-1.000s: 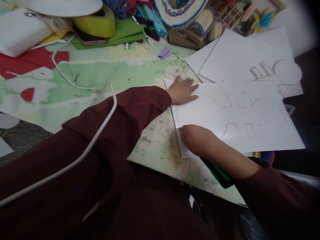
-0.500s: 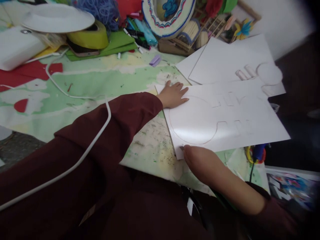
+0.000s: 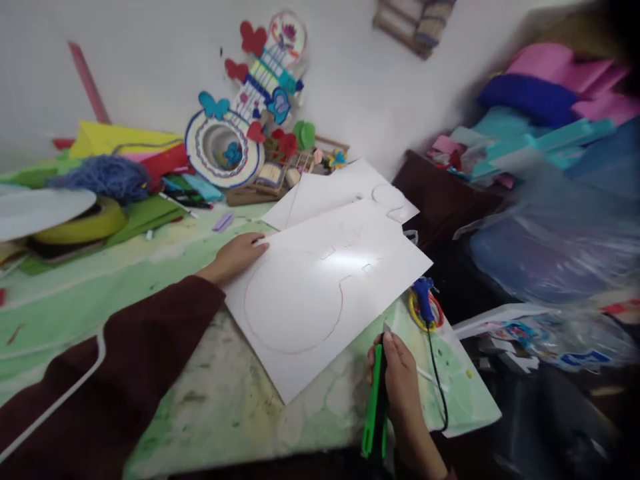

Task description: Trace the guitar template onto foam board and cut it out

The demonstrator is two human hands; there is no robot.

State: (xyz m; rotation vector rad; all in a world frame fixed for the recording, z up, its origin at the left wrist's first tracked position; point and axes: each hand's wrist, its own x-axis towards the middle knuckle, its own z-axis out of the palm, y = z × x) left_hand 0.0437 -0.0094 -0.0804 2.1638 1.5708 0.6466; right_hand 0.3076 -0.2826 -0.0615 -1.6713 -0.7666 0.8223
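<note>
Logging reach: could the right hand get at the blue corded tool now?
Probably yes: nothing visible stands between the right hand and the blue corded tool, though that hand holds a green cutter.

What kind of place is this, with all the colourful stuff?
It looks like a craft corner, though I can't tell whether it's at home or school. There's a decorated guitar shape, a heap of blue yarn, and a white sheet with an outline drawn on it.

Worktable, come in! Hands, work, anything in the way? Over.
Left hand on left side of white board. Right hand gripping green utility knife beside it. White board bears drawn outline. Blue corded tool, likely glue gun, nearby, not on it.
</note>
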